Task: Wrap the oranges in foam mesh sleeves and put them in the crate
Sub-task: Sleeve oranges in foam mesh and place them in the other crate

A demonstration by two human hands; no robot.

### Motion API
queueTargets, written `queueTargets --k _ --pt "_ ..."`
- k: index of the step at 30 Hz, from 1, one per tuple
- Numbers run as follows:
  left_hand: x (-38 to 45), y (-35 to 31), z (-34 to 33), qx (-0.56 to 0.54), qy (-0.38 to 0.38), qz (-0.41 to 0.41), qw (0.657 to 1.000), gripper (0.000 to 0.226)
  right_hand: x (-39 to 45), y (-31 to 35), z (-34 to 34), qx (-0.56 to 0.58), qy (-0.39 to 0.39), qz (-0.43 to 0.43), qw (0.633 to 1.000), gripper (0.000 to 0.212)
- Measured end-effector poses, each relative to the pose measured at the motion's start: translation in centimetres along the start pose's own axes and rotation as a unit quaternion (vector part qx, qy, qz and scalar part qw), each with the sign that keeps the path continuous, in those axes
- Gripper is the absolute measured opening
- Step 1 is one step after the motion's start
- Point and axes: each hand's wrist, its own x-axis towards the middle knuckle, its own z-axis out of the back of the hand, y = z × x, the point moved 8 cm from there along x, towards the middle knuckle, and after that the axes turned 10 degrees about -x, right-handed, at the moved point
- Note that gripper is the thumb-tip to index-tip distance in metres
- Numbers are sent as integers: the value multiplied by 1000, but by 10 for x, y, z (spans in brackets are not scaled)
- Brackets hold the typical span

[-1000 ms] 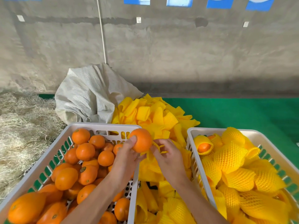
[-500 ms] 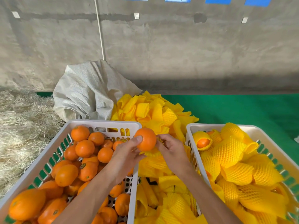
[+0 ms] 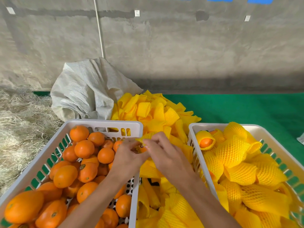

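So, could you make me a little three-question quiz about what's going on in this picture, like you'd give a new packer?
1. True or false: the crate of bare oranges sits to the left of the loose pile of foam sleeves.
2. What do the left hand and right hand work on together? A) a grey sack B) an orange going into a yellow sleeve C) straw
3. Fill in: the wrapped oranges lie in the crate on the ____ side.

Key: 1 true. 2 B; only a sliver of the orange shows between the fingers. 3 right.
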Motion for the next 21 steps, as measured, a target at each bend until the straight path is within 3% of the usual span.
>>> queueTargets --k 2,4,7,9,11,12,13,14,17,21 --pt "1 6 11 -13 -52 22 998 42 2 10 -3 -15 1 1 1000 16" --pt "1 12 21 -45 -100 40 993 42 4 4 0 39 -22 -38 998 9" --pt "0 17 29 -71 -134 30 988 8 -7 -27 -7 178 -22 -202 963 35" --pt "0 14 28 -53 -135 -2 989 7 -24 -46 -29 308 31 -379 872 50" --pt "-1 5 19 -82 -113 -30 990 19 -40 -44 -61 464 102 -502 723 63" --pt "-3 -1 13 -106 -92 -42 989 26 -42 -38 -70 542 111 -523 648 66" --pt "-5 -5 7 -125 -70 -45 989 32 -42 -35 -75 597 98 -526 598 67" --pt "-6 -6 4 -138 -53 -37 988 34 -41 -37 -75 624 76 -521 578 67" --pt "-6 -1 1 -154 -43 -21 987 35 -41 -44 -73 619 49 -515 591 71" --pt "-5 3 2 -131 -68 -30 989 34 -38 -36 -77 618 48 -501 604 58"
